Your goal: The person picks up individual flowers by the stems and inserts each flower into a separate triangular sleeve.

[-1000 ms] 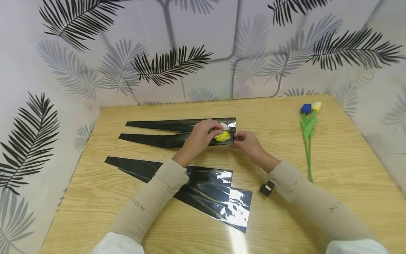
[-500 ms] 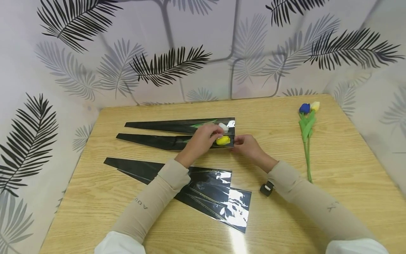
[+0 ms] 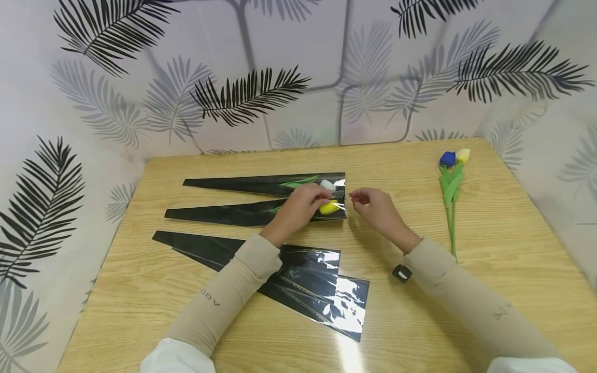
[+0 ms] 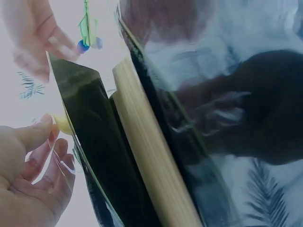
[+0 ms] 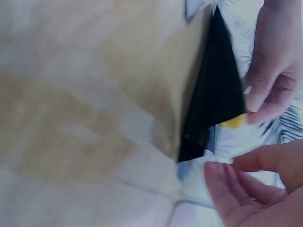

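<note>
My left hand (image 3: 298, 207) pinches the clear film edge of a black tapered flower sleeve (image 3: 219, 213). Inside it lies a yellow tulip (image 3: 329, 207), its bloom near the sleeve's wide right end. In the left wrist view, the sleeve's dark back panel (image 4: 90, 109) slants beside the thumb and fingers. Just right of the sleeve's mouth is my right hand (image 3: 380, 211), its fingers loosely bent and apart from the film, with nothing seen in them. Behind, a second sleeve (image 3: 233, 185) lies flat with a white tulip (image 3: 328, 185) in it.
Several flat black sleeves (image 3: 308, 290) overlap on the wooden table (image 3: 420, 321) in front of the left forearm. At the right lie a blue tulip (image 3: 448, 159) and a pale yellow tulip (image 3: 463, 155), green stems toward me. A patterned wall stands behind.
My right hand has let go of the sleeve's right end and drawn back slightly to the right. The sleeve's narrow left tip has swung toward me. My left hand has stayed at the bloom.
</note>
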